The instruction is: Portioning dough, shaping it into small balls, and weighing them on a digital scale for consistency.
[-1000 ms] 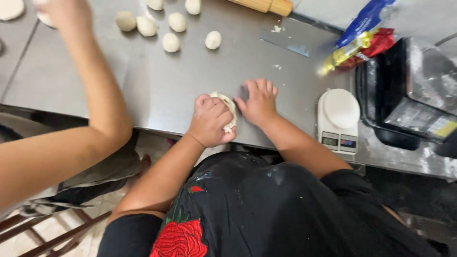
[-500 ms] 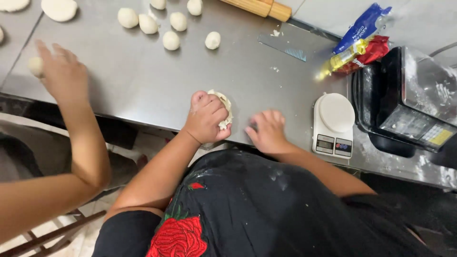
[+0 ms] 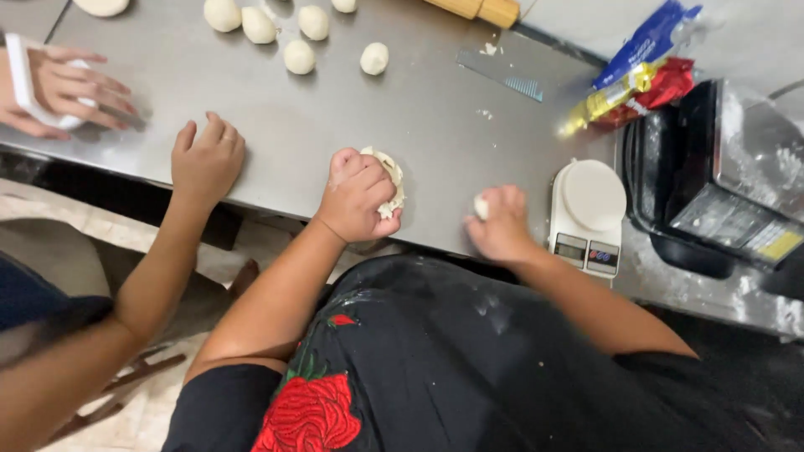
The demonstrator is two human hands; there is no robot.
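Note:
My left hand (image 3: 358, 197) grips a pale lump of dough (image 3: 392, 179) at the near edge of the steel table (image 3: 276, 125). My right hand (image 3: 500, 222) is closed on a small piece of dough (image 3: 480, 207) just left of a white kitchen scale (image 3: 589, 215). Several round dough balls (image 3: 300, 56) lie at the far side of the table. Another person's hand (image 3: 207, 161) rests flat on the table to my left. Their other hand (image 3: 59, 88) holds a white dough scraper (image 3: 23, 82).
A wooden rolling pin (image 3: 477, 8) lies at the table's far edge, with a clear scraper (image 3: 502, 74) near it. Blue, yellow and red packets (image 3: 641, 71) lie at right beside a black floured machine (image 3: 720, 180). A flat dough disc (image 3: 100, 7) is at top left.
My right hand pulled off the lump with a small piece and moved right toward the scale. The other person's arm drew back from the far table; both their hands now rest near the left edge.

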